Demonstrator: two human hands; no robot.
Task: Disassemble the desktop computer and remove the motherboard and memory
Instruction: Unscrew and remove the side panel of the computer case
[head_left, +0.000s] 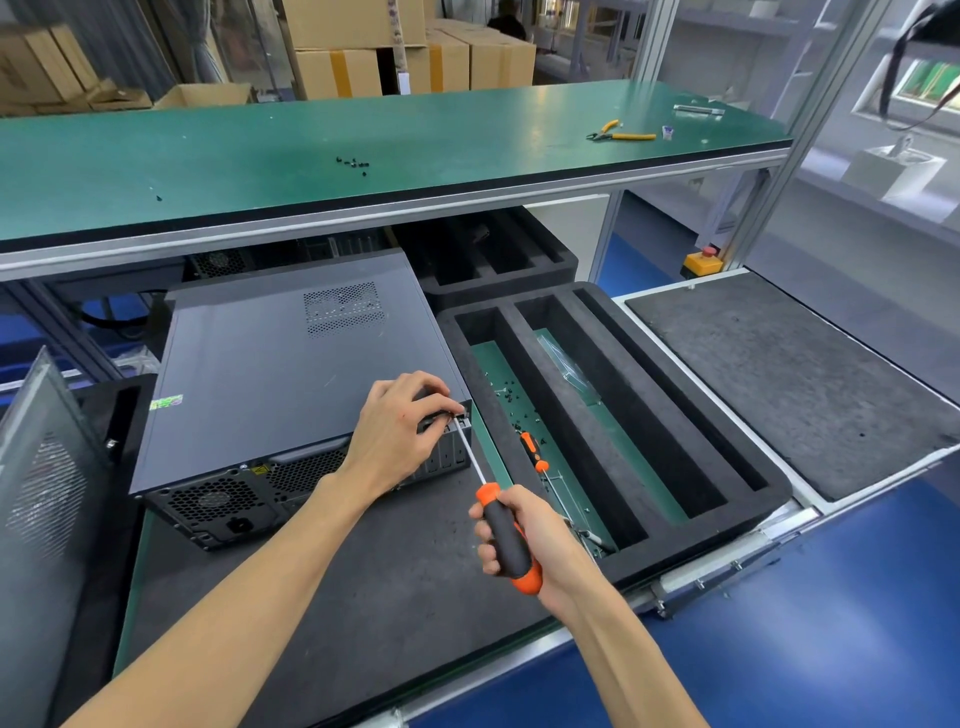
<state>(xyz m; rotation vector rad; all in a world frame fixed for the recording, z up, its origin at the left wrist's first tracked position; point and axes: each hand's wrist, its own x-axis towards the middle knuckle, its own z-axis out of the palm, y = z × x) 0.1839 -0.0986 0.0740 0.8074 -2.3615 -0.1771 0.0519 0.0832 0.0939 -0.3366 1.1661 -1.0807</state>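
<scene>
Reaching in from the bottom edge, two bare forearms, crossing a dark mat (363, 597) toward a desktop computer (280, 374). Lying on its side at left centre, the computer, rear panel with fan grille and power socket facing the camera, long axis running away up the view, side cover closed and on top. Standing at far left, a loose perforated metal panel (47, 478).

Resting on the near right corner of the case, the left hand (400, 431), fingers curled and pinching at a small fastener on the rear edge, apparently steadying the screwdriver tip there; the fastener itself too small to make out. Slanting from that corner down and right, toward the camera, the thin shaft of an orange-and-black screwdriver (498, 530). Gripping its handle, the right hand (524, 540), fingers clenched round it, nearer the camera than the left and just off the corner of the case.

Judging by this, loosening a rear cover screw, motherboard and memory presumably inside and hidden.

Sitting just beside the case on the right, a black foam tray (613, 405) with long slots, holding small screws and a second orange screwdriver (532, 452). Lying on the green upper shelf (208, 156), more loose screws and yellow-handled pliers (621, 133).
</scene>
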